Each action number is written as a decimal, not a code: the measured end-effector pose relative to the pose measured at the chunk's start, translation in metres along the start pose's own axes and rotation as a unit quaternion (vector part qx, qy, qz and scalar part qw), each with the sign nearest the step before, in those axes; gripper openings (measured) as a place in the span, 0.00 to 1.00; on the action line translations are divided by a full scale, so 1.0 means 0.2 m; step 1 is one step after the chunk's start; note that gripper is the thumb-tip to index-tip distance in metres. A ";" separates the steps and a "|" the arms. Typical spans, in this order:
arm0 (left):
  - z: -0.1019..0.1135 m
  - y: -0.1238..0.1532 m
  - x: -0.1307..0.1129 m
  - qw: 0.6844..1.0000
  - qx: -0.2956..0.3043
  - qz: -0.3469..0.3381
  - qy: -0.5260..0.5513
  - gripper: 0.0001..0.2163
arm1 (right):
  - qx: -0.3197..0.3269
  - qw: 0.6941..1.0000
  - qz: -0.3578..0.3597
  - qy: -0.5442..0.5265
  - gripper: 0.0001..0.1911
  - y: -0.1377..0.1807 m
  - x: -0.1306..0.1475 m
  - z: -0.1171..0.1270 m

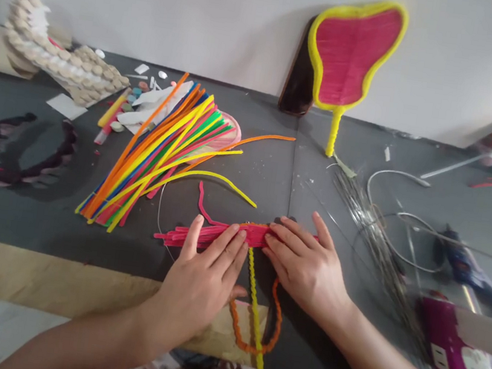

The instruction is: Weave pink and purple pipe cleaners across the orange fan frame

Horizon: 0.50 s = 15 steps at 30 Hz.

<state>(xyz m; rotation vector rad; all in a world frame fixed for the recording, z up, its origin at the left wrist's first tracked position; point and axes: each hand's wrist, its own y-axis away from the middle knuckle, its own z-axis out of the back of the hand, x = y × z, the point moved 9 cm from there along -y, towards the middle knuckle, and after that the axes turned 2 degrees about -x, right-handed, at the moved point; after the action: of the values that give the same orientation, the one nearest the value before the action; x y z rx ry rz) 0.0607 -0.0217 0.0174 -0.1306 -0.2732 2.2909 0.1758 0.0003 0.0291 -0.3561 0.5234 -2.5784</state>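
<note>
A flat row of pink pipe cleaners [202,234] lies on the dark grey table [39,222] near the front edge. My left hand [202,282] rests on it with fingers stretched flat, pressing it down. My right hand [305,266] lies flat on the row's right end, fingers extended and together. A twisted yellow pipe cleaner [254,320] runs from between the hands toward me. An orange twisted loop [274,329] curls beside it under my right wrist.
A fan of multicoloured pipe cleaners [154,153] lies to the left. A pink, yellow-rimmed woven paddle [351,53] leans on the wall. A bundle of thin wires [372,227], a glue gun [468,264], a magenta box [448,341], a dark wavy piece [12,152] and a scaled craft shape [54,53] surround them.
</note>
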 end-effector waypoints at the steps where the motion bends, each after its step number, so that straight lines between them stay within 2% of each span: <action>1: 0.01 0.01 0.00 1.000 -0.004 0.006 -0.009 0.18 | -0.004 1.000 -0.002 0.002 0.06 -0.01 0.00 0.00; 6: 0.04 0.03 -0.01 0.998 -0.032 0.037 -0.035 0.10 | 0.003 1.000 0.006 0.008 0.09 -0.01 0.02 -0.02; 10: 0.02 0.03 0.00 0.998 -0.027 0.046 -0.027 0.12 | -0.003 0.999 0.032 0.000 0.12 -0.01 0.06 -0.01; 15: 0.01 0.03 0.00 0.999 -0.019 0.049 -0.010 0.13 | 0.028 0.999 0.032 -0.002 0.13 -0.01 0.06 -0.03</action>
<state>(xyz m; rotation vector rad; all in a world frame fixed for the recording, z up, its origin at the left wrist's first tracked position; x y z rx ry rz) 0.0566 -0.0251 0.0176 -0.1424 -0.3278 2.3860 0.1628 -0.0019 0.0261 -0.3206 0.4537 -2.5253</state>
